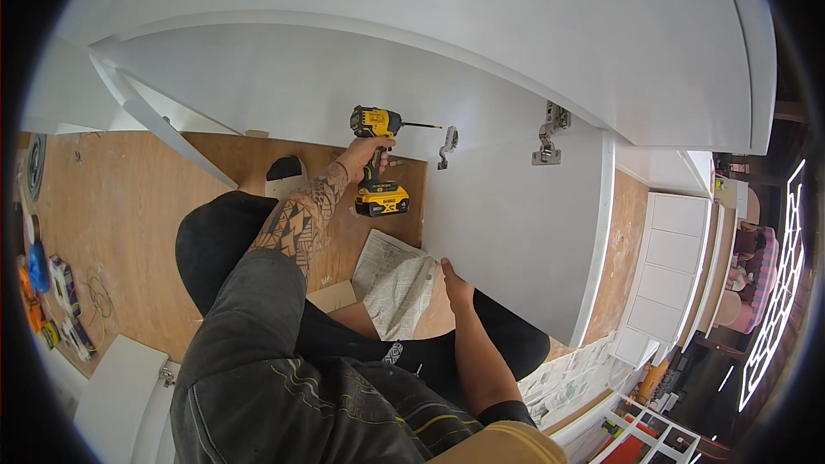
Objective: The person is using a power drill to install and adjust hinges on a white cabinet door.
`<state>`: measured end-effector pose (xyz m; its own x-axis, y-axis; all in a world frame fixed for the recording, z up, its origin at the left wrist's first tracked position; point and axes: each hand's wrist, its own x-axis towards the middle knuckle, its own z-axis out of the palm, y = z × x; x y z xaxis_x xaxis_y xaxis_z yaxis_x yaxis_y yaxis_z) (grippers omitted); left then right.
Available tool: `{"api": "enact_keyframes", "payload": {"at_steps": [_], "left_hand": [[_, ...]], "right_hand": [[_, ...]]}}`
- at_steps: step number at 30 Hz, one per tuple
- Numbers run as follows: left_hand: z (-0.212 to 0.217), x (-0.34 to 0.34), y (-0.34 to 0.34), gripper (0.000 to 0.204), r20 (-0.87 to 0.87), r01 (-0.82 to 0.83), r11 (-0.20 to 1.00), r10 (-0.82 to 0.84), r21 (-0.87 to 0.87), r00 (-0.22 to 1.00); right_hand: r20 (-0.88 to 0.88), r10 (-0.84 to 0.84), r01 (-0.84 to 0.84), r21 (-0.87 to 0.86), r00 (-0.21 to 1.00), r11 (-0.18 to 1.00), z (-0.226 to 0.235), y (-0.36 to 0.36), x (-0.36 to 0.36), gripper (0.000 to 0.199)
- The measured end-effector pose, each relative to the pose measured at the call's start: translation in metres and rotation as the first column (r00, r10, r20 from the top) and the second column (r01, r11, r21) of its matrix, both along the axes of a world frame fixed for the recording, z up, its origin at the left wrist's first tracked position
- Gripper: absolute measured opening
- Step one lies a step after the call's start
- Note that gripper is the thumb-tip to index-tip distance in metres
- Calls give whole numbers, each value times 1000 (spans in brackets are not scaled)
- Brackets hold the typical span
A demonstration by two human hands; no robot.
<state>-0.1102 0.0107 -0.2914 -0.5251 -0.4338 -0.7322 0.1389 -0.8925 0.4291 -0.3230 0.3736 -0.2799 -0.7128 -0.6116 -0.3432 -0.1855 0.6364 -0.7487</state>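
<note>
My left hand point(368, 157) is wrapped round the grip of a yellow and black cordless impact driver point(375, 122), with a yellow battery at its base. Its long thin bit points right, the tip beside a small metal cabinet hinge point(448, 148) on a white panel point(507, 215). I cannot tell whether the tip touches it. A larger hinge point(550, 136) sits farther right, where the panel meets a white door point(481, 9). Low against the panel, next to crumpled newspaper point(404, 279), is my right hand point(456, 283), its visible fingers stretched out and holding nothing.
White cabinet parts close in overhead and at the left. A loose white door with a hinge point(125, 399) lies at the lower left. Tools and a cable point(99, 296) are on the wooden floor at far left. White drawer units point(662, 258) stand to the right.
</note>
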Motion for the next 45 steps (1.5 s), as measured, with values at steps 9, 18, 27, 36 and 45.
{"api": "enact_keyframes", "payload": {"at_steps": [9,18,27,36,45], "left_hand": [[-6,0,-6,17,-26,56,998,-56,-1,998],[2,-9,-7,18,-28,71,997,-71,7,997],[-4,-5,-6,19,-12,84,996,-83,26,996],[-6,-7,-5,21,5,88,996,-88,-11,996],[-11,-4,-7,18,-22,72,997,-72,28,997]], "right_hand": [[152,-103,96,50,983,994,20,-17,13,18],[-4,-53,52,-37,999,998,-25,5,-8,15],[19,-69,70,-29,997,997,-26,5,-5,16],[-6,-89,89,-11,996,996,-18,1,-2,18],[-6,-53,53,-9,999,999,-24,3,-1,16]]}}
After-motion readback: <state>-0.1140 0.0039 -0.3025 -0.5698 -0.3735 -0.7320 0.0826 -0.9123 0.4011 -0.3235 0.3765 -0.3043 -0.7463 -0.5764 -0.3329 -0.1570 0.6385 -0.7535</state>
